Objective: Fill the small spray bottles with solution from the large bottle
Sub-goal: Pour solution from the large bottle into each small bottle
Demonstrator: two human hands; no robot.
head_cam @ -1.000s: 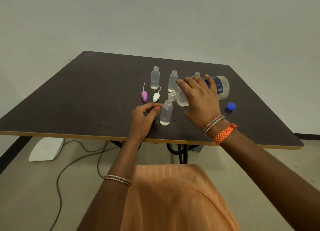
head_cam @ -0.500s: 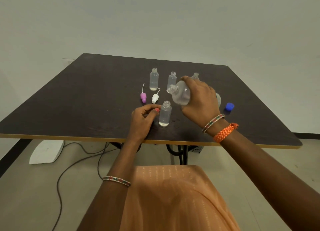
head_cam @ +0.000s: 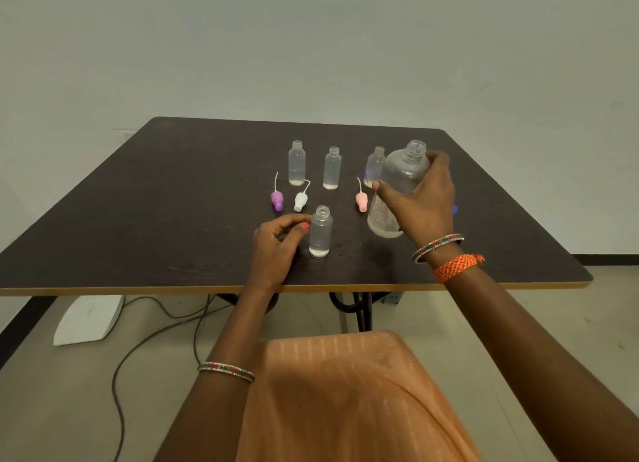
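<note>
My right hand [head_cam: 420,205] grips the large clear bottle [head_cam: 397,185], which stands nearly upright with its open neck up, its base at the dark table [head_cam: 155,202]. My left hand [head_cam: 276,242] rests on the table and its fingertips touch the nearest small open bottle [head_cam: 320,231], which holds a little liquid. Three more small open bottles stand behind: one at the left [head_cam: 296,163], one in the middle [head_cam: 332,168], one [head_cam: 375,166] partly hidden by the large bottle. Purple [head_cam: 277,198], white [head_cam: 301,199] and pink [head_cam: 361,199] spray tops lie between them.
A blue cap [head_cam: 455,209] peeks out behind my right hand. Under the table are cables [head_cam: 148,340], a white device [head_cam: 88,319] on the floor and the table's black legs. My orange-clothed lap is below the near table edge.
My right hand has swung the large bottle from tilted over the near small bottle back to upright, and moved it right and down to the table. My left hand stayed by the small bottle.
</note>
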